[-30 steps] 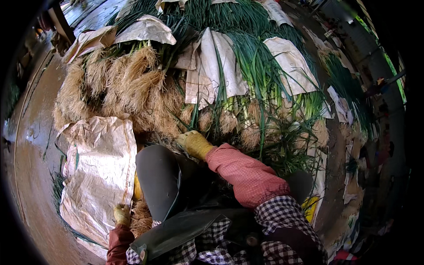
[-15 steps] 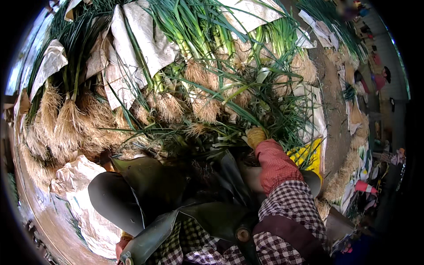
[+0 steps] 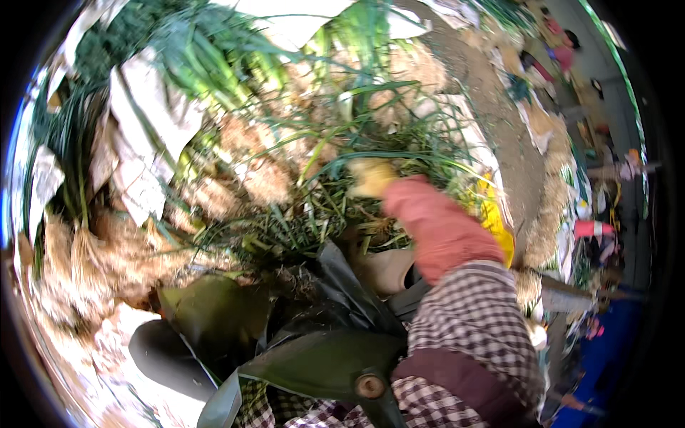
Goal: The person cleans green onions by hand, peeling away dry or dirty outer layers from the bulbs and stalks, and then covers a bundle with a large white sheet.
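Observation:
My right hand (image 3: 372,178), in a yellow glove, reaches forward over a heap of loose green leaves (image 3: 300,221). Motion smears its fingers, so whether they grip any leaves cannot be made out. Just beyond it lie bundles of green onions (image 3: 267,182) with bushy pale roots facing me. A long green leaf (image 3: 421,155) arches beside the glove. My left hand is out of view.
Pale cloth sheets (image 3: 146,135) lie among the bundles. More rooted bundles (image 3: 85,267) rest at the left. A yellow sack (image 3: 494,221) sits to the right, beside a bare dirt strip (image 3: 492,107). Other people (image 3: 560,53) are far right. My dark apron (image 3: 321,364) covers my lap.
My right hand has moved forward and left, away from my knee, over the leaf heap. The view has shifted, and my left hand has gone out of it at the lower left.

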`<move>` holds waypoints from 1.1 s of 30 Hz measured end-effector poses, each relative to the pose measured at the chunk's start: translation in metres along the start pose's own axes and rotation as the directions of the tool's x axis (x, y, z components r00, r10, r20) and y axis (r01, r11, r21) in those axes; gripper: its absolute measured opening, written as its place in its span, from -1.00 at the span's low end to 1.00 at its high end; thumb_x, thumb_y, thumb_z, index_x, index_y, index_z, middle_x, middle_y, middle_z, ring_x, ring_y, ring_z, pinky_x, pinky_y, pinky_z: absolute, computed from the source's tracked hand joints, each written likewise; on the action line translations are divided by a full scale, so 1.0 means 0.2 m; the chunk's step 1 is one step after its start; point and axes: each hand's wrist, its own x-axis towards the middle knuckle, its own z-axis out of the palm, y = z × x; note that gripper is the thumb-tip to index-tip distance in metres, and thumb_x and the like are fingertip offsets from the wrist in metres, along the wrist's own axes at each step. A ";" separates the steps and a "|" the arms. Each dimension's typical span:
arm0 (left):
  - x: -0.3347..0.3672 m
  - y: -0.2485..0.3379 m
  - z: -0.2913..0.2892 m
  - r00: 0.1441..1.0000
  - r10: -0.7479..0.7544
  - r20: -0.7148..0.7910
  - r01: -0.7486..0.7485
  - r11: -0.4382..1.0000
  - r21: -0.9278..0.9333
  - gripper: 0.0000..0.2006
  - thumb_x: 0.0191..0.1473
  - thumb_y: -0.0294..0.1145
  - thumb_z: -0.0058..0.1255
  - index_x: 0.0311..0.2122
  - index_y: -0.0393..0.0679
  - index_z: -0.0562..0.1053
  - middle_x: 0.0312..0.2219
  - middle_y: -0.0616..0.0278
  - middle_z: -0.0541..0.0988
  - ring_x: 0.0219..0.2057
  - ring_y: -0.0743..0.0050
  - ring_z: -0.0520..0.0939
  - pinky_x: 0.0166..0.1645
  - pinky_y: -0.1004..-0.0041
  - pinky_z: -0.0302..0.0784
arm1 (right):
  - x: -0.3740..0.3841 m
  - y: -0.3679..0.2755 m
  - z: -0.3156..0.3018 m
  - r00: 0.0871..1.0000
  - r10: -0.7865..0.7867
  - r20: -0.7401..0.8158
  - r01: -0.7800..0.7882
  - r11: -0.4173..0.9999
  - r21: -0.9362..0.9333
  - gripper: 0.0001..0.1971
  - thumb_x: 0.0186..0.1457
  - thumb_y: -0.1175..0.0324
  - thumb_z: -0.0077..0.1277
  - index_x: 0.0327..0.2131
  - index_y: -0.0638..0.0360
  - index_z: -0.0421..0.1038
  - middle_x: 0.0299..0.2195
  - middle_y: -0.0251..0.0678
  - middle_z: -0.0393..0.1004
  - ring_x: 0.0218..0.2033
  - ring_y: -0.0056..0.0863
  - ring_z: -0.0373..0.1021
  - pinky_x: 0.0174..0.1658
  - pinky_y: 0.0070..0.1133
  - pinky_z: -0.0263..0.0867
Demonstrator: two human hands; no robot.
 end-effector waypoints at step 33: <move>-0.07 0.31 0.23 0.949 0.254 0.188 -0.263 0.964 0.023 -0.72 -0.19 -0.23 -0.01 -0.46 -0.26 0.47 -0.57 0.01 0.51 -0.52 0.24 0.51 -0.36 0.36 0.41 | -0.52 0.35 -0.42 0.762 0.646 -0.054 -0.591 0.726 0.352 -0.64 -0.24 0.19 0.06 -0.34 0.21 0.45 -0.28 -0.09 0.44 -0.25 -0.23 0.38 -0.18 -0.46 0.28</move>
